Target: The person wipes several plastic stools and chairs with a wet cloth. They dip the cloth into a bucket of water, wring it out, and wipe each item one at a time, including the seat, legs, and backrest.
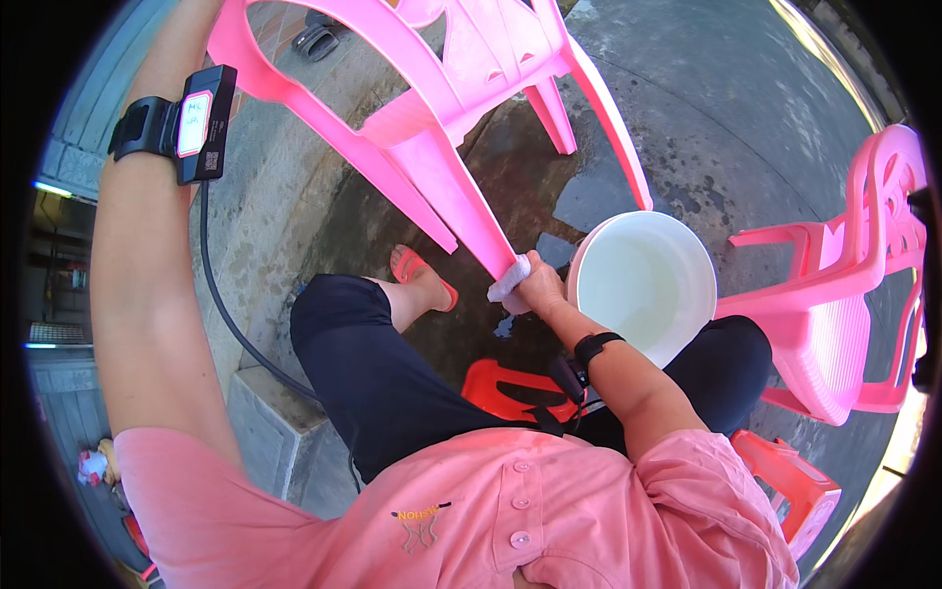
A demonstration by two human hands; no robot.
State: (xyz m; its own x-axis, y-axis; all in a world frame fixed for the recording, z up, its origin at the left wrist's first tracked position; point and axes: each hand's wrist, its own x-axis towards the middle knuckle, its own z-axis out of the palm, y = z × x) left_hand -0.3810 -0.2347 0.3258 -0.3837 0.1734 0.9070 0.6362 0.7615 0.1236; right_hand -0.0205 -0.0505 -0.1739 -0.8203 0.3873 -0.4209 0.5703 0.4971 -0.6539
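A pink plastic chair (422, 147) is tipped up in front of me, one of its legs pointing down toward my lap. My right hand (541, 286) is closed round the end of that leg, with a pale, wet-looking cloth (507, 282) pressed between the fingers and the plastic. Just to the right of this hand stands a white bucket (586, 278) with cloudy water in it. My left arm reaches up along the left side past the chair's pink armrest. The left hand itself lies beyond the top edge of the picture.
A second pink chair (819, 339) stands at the right. There is a red stool (790, 491) at the lower right and a red plastic piece (491, 388) between my legs. Wet concrete (706, 128) surrounds the bucket. A dark slipper (315, 42) lies at the top, and a concrete ledge (260, 196) runs along the left.
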